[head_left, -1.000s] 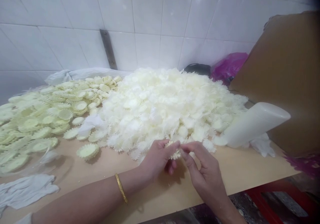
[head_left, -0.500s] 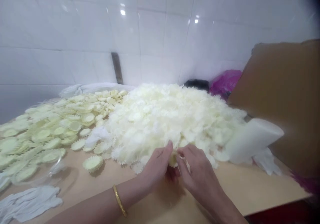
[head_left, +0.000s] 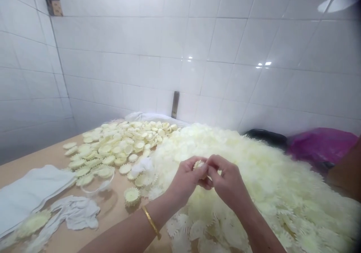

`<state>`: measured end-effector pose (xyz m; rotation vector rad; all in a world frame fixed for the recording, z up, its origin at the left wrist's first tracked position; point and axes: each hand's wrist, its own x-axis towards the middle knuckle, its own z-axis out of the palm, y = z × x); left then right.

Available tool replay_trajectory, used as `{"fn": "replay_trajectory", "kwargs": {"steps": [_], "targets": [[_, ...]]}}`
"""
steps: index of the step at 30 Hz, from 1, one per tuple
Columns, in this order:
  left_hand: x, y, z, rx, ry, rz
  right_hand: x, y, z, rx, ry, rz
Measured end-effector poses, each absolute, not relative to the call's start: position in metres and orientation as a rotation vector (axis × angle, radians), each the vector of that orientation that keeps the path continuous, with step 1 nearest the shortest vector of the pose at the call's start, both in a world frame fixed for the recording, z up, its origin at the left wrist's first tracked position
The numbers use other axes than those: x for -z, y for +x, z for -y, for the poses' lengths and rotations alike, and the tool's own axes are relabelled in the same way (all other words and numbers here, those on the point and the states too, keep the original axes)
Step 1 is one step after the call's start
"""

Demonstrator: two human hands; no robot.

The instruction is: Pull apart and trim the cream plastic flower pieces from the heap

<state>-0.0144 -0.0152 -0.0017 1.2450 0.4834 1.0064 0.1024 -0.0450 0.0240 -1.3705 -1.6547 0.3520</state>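
My left hand, with a gold bangle on its wrist, holds a small pale-yellow piece with a scalloped edge between thumb and fingers. My right hand meets it from the other side, thumb and index finger pinched at the piece's edge. Both hands hover over a large heap of thin, whitish, frilled discs. Left of the hands, one cup-like pale-green disc with a toothed rim lies apart on the table. The fingertips partly cover the held piece.
Many thicker pale-yellow discs are spread at the back left. White gloves, a white cloth-like sheet and a clear ring-like item lie at left. A black item and purple bag sit by the tiled wall.
The view has swung left and upward, so the cardboard box has mostly left the picture. My hands are raised over the heap, with the small piece still between them.
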Motion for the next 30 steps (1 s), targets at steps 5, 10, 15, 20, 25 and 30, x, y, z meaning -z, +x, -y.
{"fn": "replay_trajectory", "kwargs": {"steps": [5,10,15,20,25,30], "targets": [[0.012,-0.011,0.013,-1.025,1.184,-0.484,-0.021,0.108,0.039,-0.653,-1.352,1.643],[0.026,-0.013,0.015,-0.968,1.142,-0.624,-0.008,0.105,0.03,0.086,-1.522,1.715],[0.034,-0.006,0.017,-0.863,1.051,-0.762,-0.016,0.133,0.026,0.284,-1.579,1.548],[0.007,-0.004,0.006,-0.868,1.093,-0.692,-0.032,0.151,0.033,-0.207,-1.542,1.655],[-0.005,0.003,0.005,-0.826,1.192,-0.628,-0.039,0.15,0.037,-0.577,-1.45,1.712],[0.003,0.007,0.009,-0.897,1.174,-0.61,-0.038,0.153,0.035,-0.779,-1.337,1.522]]}}
